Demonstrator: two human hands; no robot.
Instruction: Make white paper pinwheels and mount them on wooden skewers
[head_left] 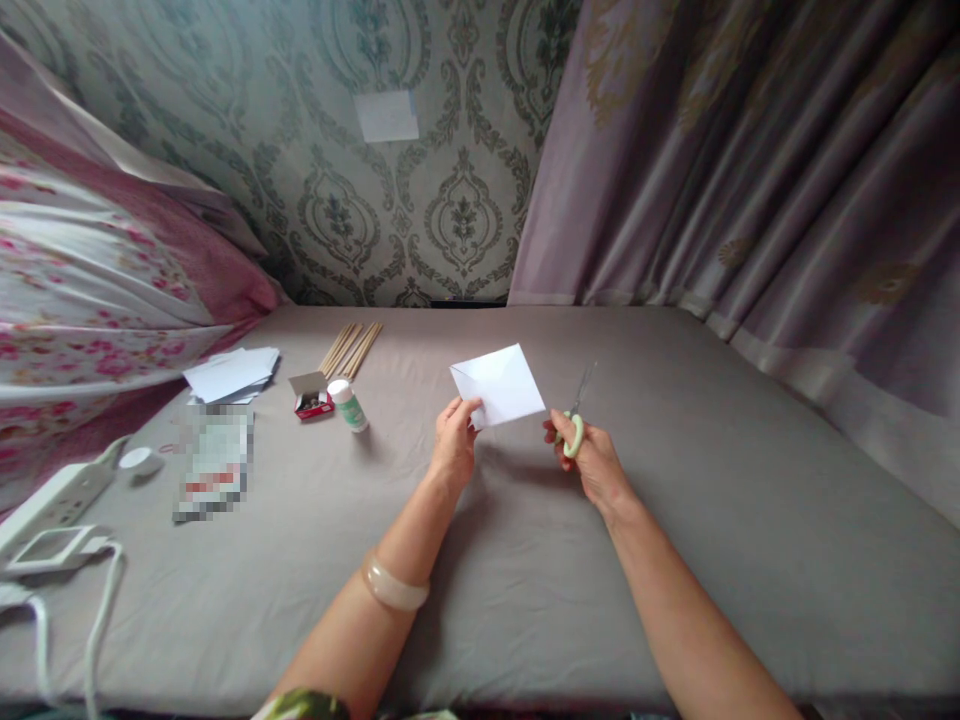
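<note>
My left hand [456, 437] pinches a white sheet of paper [501, 385] at its lower left corner, thumb on top. Crease lines run across the sheet, which is held above the grey cloth. To the right, my right hand [589, 452] is closed around the pale green handles of a pair of scissors [576, 425]. Their metal blades point up and away, just right of the paper and apart from it. Whether the blades are spread is hard to make out.
Left on the grey-covered surface [675, 560] are stacked white papers [234, 375], a small red box [313, 398], a white-and-green bottle [349, 406], wooden sticks [351, 348], a blurred packet [216, 465], a white round lid [141, 461] and a power strip [56, 505] with cables. Curtains [645, 170] hang right.
</note>
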